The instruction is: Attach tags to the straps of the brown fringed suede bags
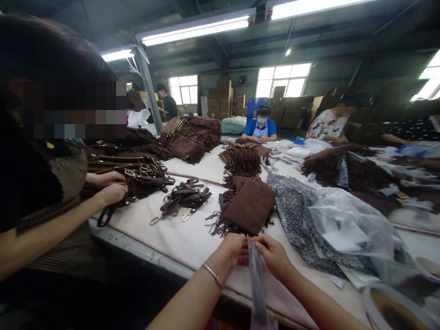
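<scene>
A brown fringed pouch [250, 206] lies on the table just beyond my two hands. At its near edge, a small gold clasp [248, 238] shows between my fingertips. My left hand [235, 249], with a silver bangle at its wrist, is closed around the clasp. Pinched at its top by my right hand [274, 255], a clear plastic sleeve [257, 279] hangs down past the table edge. Something dark and narrow seems to be inside the sleeve, but I cannot make out what. More brown fringe lies under and behind the pouch.
Dark straps [187, 198] with gold clips lie left of the pouch. A co-worker's hands [112, 188] handle straps farther left. On the right are a grey patterned cloth [292, 201], clear plastic bags [357, 224] and a tape roll [395, 307]. Stacked fringed bags [244, 158] stand behind.
</scene>
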Demonstrator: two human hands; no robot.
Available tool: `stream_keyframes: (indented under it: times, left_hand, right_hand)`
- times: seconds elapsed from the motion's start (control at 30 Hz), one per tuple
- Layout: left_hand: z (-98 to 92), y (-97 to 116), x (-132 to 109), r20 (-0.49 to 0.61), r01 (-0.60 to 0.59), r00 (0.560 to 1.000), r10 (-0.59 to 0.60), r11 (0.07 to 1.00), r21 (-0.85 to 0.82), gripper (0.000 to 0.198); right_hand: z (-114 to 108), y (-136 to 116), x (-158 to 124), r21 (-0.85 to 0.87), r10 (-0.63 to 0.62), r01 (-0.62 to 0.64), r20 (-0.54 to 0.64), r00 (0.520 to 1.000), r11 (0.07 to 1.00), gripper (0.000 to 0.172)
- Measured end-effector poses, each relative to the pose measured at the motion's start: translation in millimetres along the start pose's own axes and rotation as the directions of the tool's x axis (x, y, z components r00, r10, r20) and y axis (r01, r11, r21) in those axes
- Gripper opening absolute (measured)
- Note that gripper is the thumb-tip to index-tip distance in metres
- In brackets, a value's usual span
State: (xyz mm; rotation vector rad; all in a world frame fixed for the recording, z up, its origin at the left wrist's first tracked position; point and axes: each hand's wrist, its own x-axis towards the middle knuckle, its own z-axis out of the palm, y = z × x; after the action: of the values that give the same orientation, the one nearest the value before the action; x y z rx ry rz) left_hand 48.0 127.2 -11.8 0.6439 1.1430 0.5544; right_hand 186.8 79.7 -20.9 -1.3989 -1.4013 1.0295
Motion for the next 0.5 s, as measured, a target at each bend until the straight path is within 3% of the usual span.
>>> stream_keyframes:
  times: [0.17, 0.3, 0.4, 0.5]
  left_hand:
    - [3.1, 6, 23, -0.082, 0.007, 0.997, -0.002, 0.997, 0.073, 0.028]
    - [-2.6, 6, 27, -0.041, -0.035, 0.998, 0.039, 0.995, 0.097, 0.027]
    - [-4.8, 4, 24, -0.01, -0.101, 0.995, 0.103, 0.99, 0.103, 0.015]
    - [-2.3, 1, 17, 0.018, -0.167, 0.986, 0.166, 0.98, 0.112, 0.014]
  right_hand:
    - [-8, -3, -3, 0.024, -0.057, 0.056, 0.029, 0.998, 0.998, 0.021]
    - [-9, -4, -3, -0.119, -0.203, 0.211, 0.071, 0.977, 0.97, 0.02]
    - [-11, -4, 1, -0.302, -0.362, 0.357, 0.042, 0.931, 0.884, 0.018]
    - [-13, -8, 9, -0.496, -0.459, 0.41, 0.027, 0.888, 0.766, 0.019]
